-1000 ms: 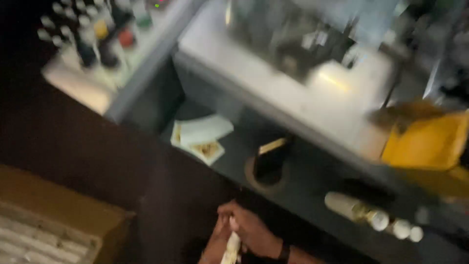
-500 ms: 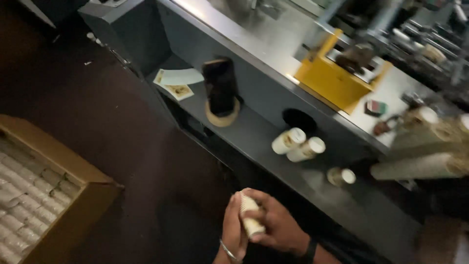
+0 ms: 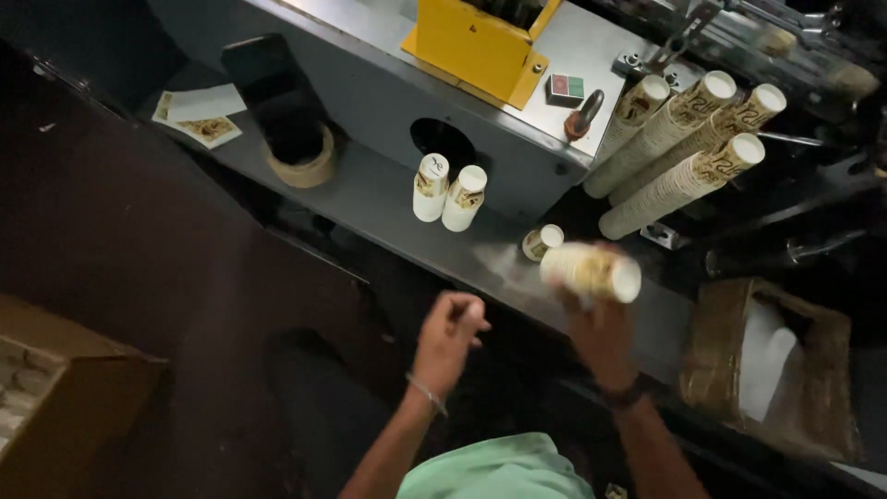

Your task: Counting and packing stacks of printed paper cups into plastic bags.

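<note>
Right hand (image 3: 602, 334) clamped on a short cup stack (image 3: 591, 272), held sideways, motion-blurred, above the grey tabletop (image 3: 379, 199). Watch or band on that wrist. Left hand (image 3: 450, 331) loosely curled, fingers together, holds nothing that shows; thin bracelet on its wrist. The two hands are near each other, not touching.

Just beyond the right hand, touching-close to the stack: a single small cup (image 3: 540, 242) on the tabletop. Further out and toward the left hand's side: two upside-down cups (image 3: 449, 192) standing side by side, in front of a round hole (image 3: 443, 140) in the machine wall. Well beyond the left hand: a tape roll (image 3: 305, 166) with a dark phone-like object (image 3: 273, 92) propped in it, and some printed cards (image 3: 197, 115) past that.

Beyond the right hand, higher: four long cup stacks (image 3: 684, 148) lying tilted, rims up. Yellow housing (image 3: 480, 42) on the machine top, a small red-green box (image 3: 565, 87) beside it.

Outward of the right hand: brown bag (image 3: 785, 370) with white contents. Far out on the left hand's side: cardboard box (image 3: 55, 397) on the floor. Green shirt (image 3: 499, 471) at bottom edge.
</note>
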